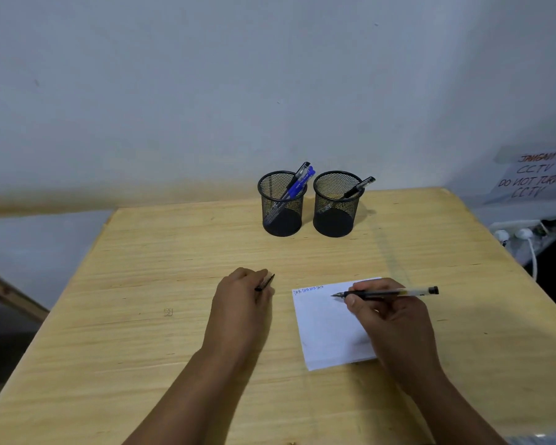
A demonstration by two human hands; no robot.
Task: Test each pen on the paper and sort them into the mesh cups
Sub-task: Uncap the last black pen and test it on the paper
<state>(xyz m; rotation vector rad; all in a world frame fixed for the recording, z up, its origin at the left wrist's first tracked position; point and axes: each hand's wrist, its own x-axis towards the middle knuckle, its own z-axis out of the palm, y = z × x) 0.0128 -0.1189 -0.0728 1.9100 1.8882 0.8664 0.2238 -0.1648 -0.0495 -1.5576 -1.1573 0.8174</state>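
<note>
Leftmost, the left hand (pixel 243 295) rests on the wooden desk (pixel 142 284), its grip pinching a black pen cap (pixel 265 282). Behind, the left mesh cup (pixel 282 203) holds blue and black pens; the right mesh cup (pixel 337 203) holds one black pen. Rightward, the right hand (pixel 389 313) grips an uncapped clear-barrelled pen (pixel 385 293), tip over the white paper (pixel 328 329) bearing small writing along its top edge.

The right hand (pixel 395 322) grips an uncapped clear-barrelled black pen (pixel 389 293) over the white paper sheet (pixel 328 329); the left hand (pixel 241 303) holds its black cap (pixel 265 282); two black mesh cups (pixel 282 203) stand behind.
</note>
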